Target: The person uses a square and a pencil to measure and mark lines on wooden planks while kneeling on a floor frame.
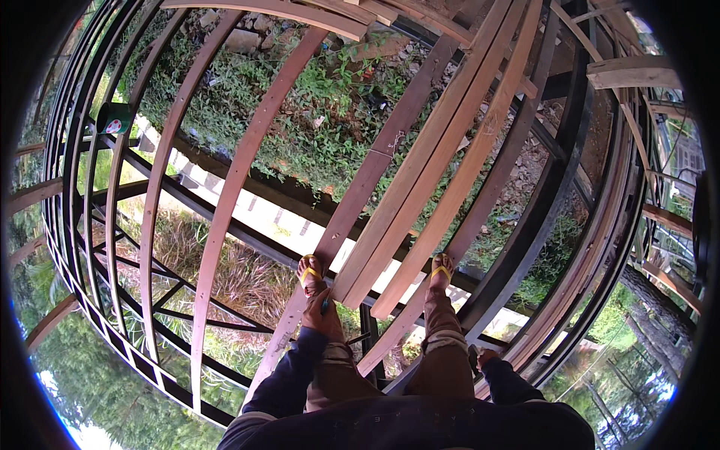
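Observation:
My left hand [319,319] is low in front of my left leg, above a reddish-brown wooden beam [367,176]. Its fingers look closed around a small dark blue-green thing [325,303] too small to name. Beside my right thigh, my right hand [487,355] is closed by a dark object [473,355], mostly hidden. Between my feet lie several loose lighter planks [420,202], their near ends close to my left foot. My yellow-strapped sandals stand on two beams, the left foot [309,268] on one and the right foot [441,268] on another.
Wide gaps between the beams drop to plants and rubble [322,112] far below. Black metal beams [525,255] run beneath and to the right. A green container [114,118] hangs at the far left. More boards [634,73] lie at the upper right.

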The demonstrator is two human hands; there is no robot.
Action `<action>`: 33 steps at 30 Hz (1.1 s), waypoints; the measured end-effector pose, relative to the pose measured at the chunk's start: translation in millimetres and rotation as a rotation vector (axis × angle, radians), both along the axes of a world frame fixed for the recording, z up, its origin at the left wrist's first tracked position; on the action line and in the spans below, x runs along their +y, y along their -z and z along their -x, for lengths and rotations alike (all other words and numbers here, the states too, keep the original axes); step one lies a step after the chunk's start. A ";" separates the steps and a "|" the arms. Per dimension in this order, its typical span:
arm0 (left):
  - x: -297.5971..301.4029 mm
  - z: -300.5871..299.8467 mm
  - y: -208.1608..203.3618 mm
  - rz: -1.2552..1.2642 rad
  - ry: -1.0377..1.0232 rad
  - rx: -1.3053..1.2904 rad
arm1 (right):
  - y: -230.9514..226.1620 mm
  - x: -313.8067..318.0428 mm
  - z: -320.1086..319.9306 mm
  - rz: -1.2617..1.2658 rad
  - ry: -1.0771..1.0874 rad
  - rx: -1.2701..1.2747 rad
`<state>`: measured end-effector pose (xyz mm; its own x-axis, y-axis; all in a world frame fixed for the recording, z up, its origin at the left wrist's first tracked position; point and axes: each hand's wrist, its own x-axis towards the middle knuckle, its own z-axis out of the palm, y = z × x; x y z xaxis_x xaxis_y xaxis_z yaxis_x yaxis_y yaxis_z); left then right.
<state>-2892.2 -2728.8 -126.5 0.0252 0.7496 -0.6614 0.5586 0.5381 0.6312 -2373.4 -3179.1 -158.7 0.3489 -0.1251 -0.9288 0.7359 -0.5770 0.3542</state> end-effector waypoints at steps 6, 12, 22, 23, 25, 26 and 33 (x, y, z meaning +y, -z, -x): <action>15.9 56.7 -85.2 -0.152 0.215 0.199 | -44.4 118.5 114.4 -0.372 0.189 0.181; -16.7 83.7 -84.5 -0.096 0.013 0.435 | -167.8 267.1 98.1 -0.849 0.295 0.103; 27.2 139.5 -111.3 0.157 0.447 0.564 | -147.7 229.4 101.0 -1.026 1.332 0.151; 42.7 146.1 -109.5 0.198 0.463 0.583 | -137.7 221.8 103.0 -0.996 1.398 0.208; 52.3 120.4 -143.9 0.031 0.350 0.562 | -115.6 195.2 95.2 -0.926 1.167 0.250; 57.2 119.1 -141.9 -0.005 0.308 0.558 | -111.7 188.1 88.2 -0.905 0.709 0.264; 68.5 -24.5 -196.5 -0.227 0.239 0.484 | -78.4 91.7 13.6 -0.738 1.501 0.029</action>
